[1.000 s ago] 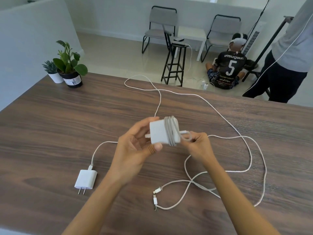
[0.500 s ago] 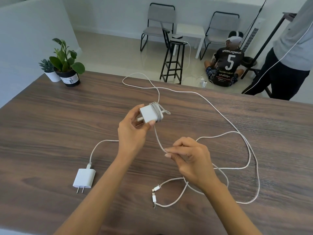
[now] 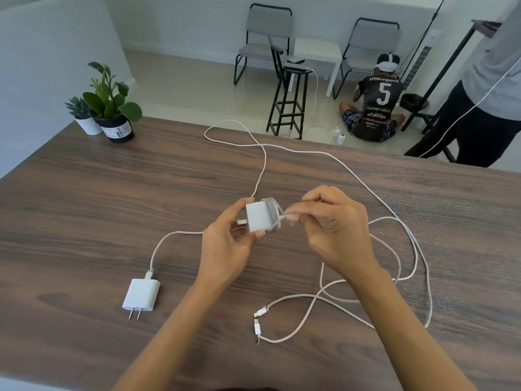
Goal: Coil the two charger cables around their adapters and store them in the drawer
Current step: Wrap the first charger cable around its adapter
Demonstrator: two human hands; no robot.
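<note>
My left hand [image 3: 225,246] grips a white adapter [image 3: 257,219] above the wooden table [image 3: 84,210]; several turns of white cable are wound around its right side. My right hand [image 3: 334,230] pinches that cable right next to the coil. The rest of the cable [image 3: 406,249] trails in loose loops over the table's right half. A second white adapter [image 3: 141,295] lies flat at the front left, prongs toward me, and its cable [image 3: 265,162] runs up to the far edge. Two cable plugs [image 3: 258,320] lie near the front middle. No drawer is in view.
Two potted plants [image 3: 108,108] stand at the table's far left corner. Beyond the far edge are a black stool [image 3: 290,103], two chairs, a person sitting on the floor [image 3: 375,108] and a person standing at the right [image 3: 479,88].
My right hand has come back up from the table to the adapter, bringing the cable over it for another turn. The left hand has dropped slightly with the adapter.
</note>
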